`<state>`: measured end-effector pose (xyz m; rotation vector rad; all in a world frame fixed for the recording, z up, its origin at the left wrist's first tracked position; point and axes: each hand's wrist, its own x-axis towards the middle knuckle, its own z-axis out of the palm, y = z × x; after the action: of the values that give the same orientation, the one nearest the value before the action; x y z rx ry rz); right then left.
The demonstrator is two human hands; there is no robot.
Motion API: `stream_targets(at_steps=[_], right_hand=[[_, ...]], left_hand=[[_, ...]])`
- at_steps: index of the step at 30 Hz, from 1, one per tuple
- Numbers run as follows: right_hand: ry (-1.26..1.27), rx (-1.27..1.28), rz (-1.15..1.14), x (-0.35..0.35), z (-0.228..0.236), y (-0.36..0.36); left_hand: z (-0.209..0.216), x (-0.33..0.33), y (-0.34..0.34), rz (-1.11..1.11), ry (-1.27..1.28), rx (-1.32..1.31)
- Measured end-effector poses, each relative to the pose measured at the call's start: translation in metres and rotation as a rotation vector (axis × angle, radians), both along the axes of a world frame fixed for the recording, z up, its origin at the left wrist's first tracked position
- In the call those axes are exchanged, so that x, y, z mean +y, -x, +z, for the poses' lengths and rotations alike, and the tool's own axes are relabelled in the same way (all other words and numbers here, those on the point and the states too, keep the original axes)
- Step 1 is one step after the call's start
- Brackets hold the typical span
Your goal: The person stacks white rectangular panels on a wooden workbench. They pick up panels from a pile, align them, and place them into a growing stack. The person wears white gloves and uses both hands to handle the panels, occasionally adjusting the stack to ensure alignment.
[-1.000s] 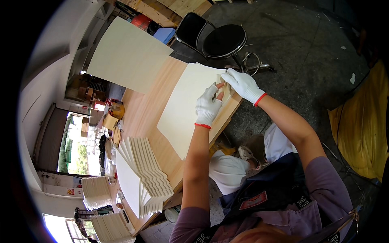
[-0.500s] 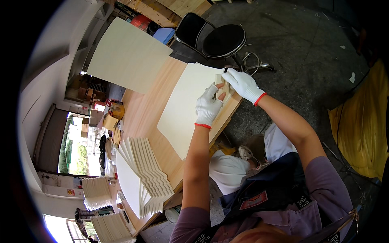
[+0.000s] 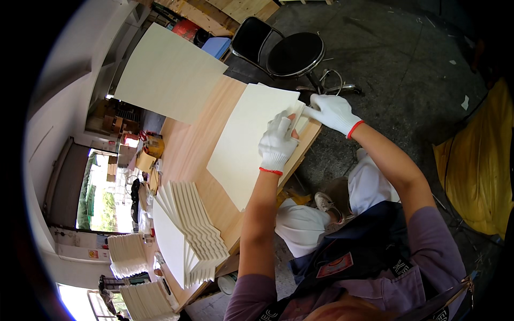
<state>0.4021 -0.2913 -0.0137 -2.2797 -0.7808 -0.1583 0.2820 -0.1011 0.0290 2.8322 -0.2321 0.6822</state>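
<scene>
L hand (image 3: 277, 142), white glove w/ red cuff (image 3: 271, 171), lies over the R end of the cream sheets (image 3: 249, 123); fingers bent, bare fingertips (image 3: 292, 116) at the sheets' edge. Can't tell if it's pinching any or just pressing down.

R hand (image 3: 336, 113), same type of glove, is just off the same corner, fingers part-curled, thumb side twd the sheet edges, tips at or v. near them. Contact & how far closed: can't tell, gap too small to see.

Sheets lie flat, slightly out of line at that corner, on the wood-top table (image 3: 187, 144), close to its near edge.

Further out: fanned stack (image 3: 198, 230) of pale sheets on table, L of L forearm; another pale stack (image 3: 128, 255) farther L. Lg pale panel (image 3: 166, 72) at table's far end. Blk chair (image 3: 296, 53) beyond hands; yellow cover (image 3: 474, 171) far R, on dk floor (image 3: 396, 91).
</scene>
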Motion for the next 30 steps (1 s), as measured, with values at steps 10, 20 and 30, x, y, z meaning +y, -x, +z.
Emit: stream_targets(at_steps=[10, 20, 30], right_hand=[[0.117, -0.367, 0.147, 0.004, 0.009, -0.009], [-0.290, 0.195, 0.069, 0.025, 0.010, 0.005], [-0.343, 0.176, 0.040, 0.029, 0.001, 0.007]], left_hand=[[-0.002, 0.007, -0.027, 0.170, -0.090, 0.055], [0.001, 0.013, -0.013, -0.006, 0.256, 0.168], [0.000, 0.010, -0.010, 0.020, 0.366, 0.211]])
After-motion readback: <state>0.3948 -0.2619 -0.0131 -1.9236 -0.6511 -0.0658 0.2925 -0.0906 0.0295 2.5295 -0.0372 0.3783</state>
